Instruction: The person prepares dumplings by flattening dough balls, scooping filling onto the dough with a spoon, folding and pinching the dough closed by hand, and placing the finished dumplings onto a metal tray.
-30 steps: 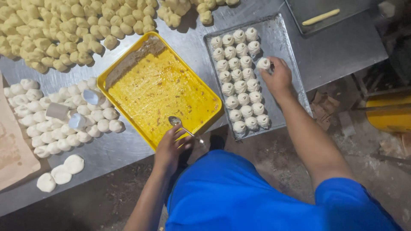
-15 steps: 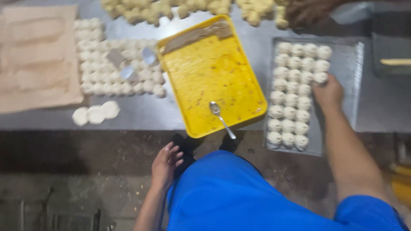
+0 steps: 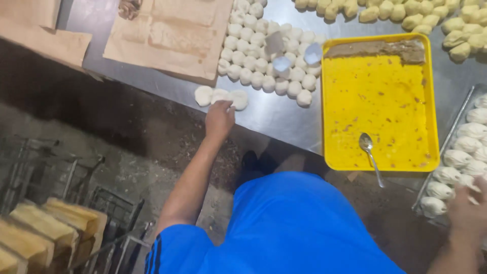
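Blue shirt, dark sleeve stripes, bare forearms

A bakery or sweet-making workshop: a long stainless-steel tabletop point(image 3: 274, 114) carries rows of white dough balls point(image 3: 258, 63), heaps of yellowish shaped dough pieces point(image 3: 421, 15), a yellow filling tray point(image 3: 380, 101) and a metal baking tray point(image 3: 446, 147) above a grimy concrete floor point(image 3: 101, 147).

- steel table point(image 3: 274, 114) spans top of frame, glare off surface
- dirty concrete floor point(image 3: 101, 137) mid-left
- metal racks point(image 3: 76, 203) with wooden blocks point(image 3: 56, 223) bottom left
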